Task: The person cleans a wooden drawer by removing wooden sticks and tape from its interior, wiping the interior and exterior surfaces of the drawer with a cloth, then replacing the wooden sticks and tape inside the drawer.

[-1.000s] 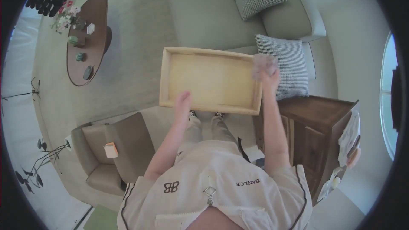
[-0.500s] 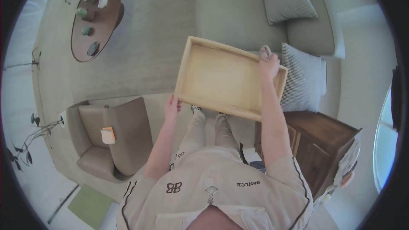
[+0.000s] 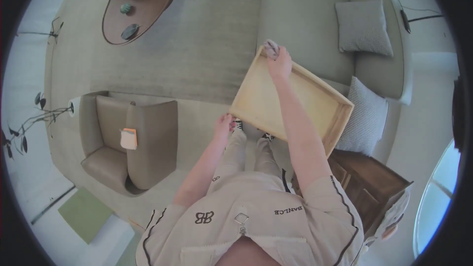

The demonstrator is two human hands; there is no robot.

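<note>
A shallow wooden tray [image 3: 308, 101] hangs tilted in front of me, its inside facing up and bare. My left hand [image 3: 224, 125] is closed on its near left corner. At the far left end of the tray, my right hand [image 3: 280, 65] holds a crumpled greyish cloth [image 3: 271, 49] against the rim. The right forearm crosses over the tray and hides part of its inside. My shoes show just below the tray's near edge.
A grey sofa [image 3: 305, 24] with two cushions lies ahead and right. A brown armchair [image 3: 111, 140] with a small notebook stands left, a dark wooden cabinet [image 3: 367, 182] right. The oval coffee table [image 3: 148, 5] is at the far left.
My right hand has moved with the cloth from the tray's right end to its far left corner. The tray has turned and shifted right in view, and the room has shifted too.
</note>
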